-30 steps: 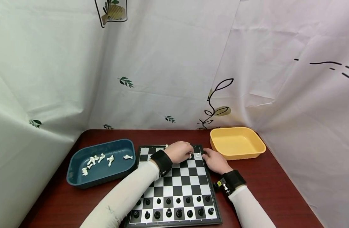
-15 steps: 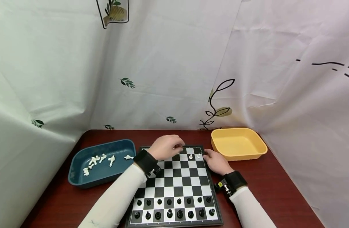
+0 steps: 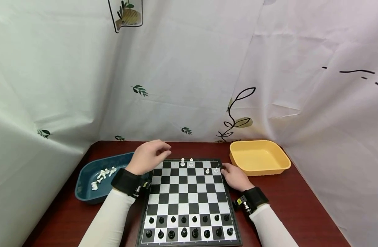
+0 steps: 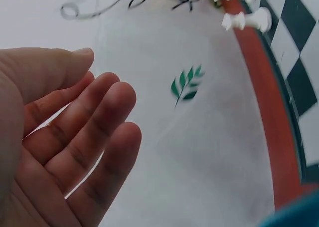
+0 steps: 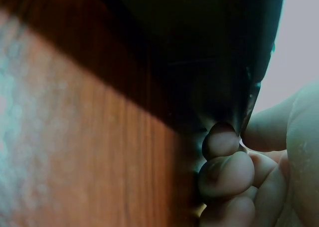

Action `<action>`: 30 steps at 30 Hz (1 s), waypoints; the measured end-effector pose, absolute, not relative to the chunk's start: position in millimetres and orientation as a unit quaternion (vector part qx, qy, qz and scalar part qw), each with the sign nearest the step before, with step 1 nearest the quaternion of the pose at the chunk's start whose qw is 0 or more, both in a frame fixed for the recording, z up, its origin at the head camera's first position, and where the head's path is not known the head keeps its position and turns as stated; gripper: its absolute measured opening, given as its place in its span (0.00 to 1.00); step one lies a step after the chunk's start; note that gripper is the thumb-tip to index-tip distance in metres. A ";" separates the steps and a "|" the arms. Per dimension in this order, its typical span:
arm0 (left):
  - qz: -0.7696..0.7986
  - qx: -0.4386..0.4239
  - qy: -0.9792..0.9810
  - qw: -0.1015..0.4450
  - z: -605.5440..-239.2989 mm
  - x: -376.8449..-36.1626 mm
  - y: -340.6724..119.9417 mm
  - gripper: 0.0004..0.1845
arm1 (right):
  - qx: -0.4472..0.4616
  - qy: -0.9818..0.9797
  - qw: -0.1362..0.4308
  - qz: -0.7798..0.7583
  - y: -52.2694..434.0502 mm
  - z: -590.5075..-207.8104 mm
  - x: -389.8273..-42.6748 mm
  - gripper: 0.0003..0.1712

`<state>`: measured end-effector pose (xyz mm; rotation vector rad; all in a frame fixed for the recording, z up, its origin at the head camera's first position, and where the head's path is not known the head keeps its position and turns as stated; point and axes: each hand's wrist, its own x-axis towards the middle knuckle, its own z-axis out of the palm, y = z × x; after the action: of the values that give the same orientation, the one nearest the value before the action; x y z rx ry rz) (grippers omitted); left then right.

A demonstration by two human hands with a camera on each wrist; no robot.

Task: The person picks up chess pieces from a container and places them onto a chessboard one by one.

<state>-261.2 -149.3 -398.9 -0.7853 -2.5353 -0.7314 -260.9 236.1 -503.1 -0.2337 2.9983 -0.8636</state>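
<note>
My left hand [image 3: 148, 156] hovers over the far left corner of the chessboard [image 3: 183, 188], near the blue tray. In the left wrist view its fingers [image 4: 117, 107] are loosely bent and hold nothing. At the board's right edge, my right hand [image 3: 236, 176] grips the rim near the far corner, with thumb [image 5: 269, 129] and fingertips [image 5: 222, 139] on either side of it. Two taller white chess pieces, one of them a white piece [image 3: 191, 162], stand on the far row. Two white pawns, including a white pawn [image 3: 207, 171], stand one row nearer, at the right.
Several white chess pieces [image 3: 100, 176] lie in the blue tray [image 3: 80, 195] at the left, partly hidden by my left arm. Black chess pieces [image 3: 184, 232] fill the two near rows. A yellow tray [image 3: 260, 171] sits at the back right. A cloth wall [image 3: 176, 85] rises behind the table.
My left hand has let go of a white pawn on the board and moved left, uncovering the two taller white pieces. The right hand has stayed at the board's edge.
</note>
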 end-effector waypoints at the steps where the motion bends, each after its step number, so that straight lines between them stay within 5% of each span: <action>1: -0.261 -0.273 -0.905 0.196 -398.0 -261.3 -155.3 0.11 | -0.075 0.958 0.006 -0.277 236.7 -503.3 -261.2 0.26; 30: -0.234 -0.128 -0.964 0.006 -422.8 -267.1 -240.3 0.13 | -0.066 0.957 0.004 -0.281 236.0 -503.5 -260.5 0.25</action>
<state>-267.1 -240.3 -422.8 -0.4013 -3.0170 -0.7317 -260.5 236.0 -503.5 -0.2075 2.9993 -0.8804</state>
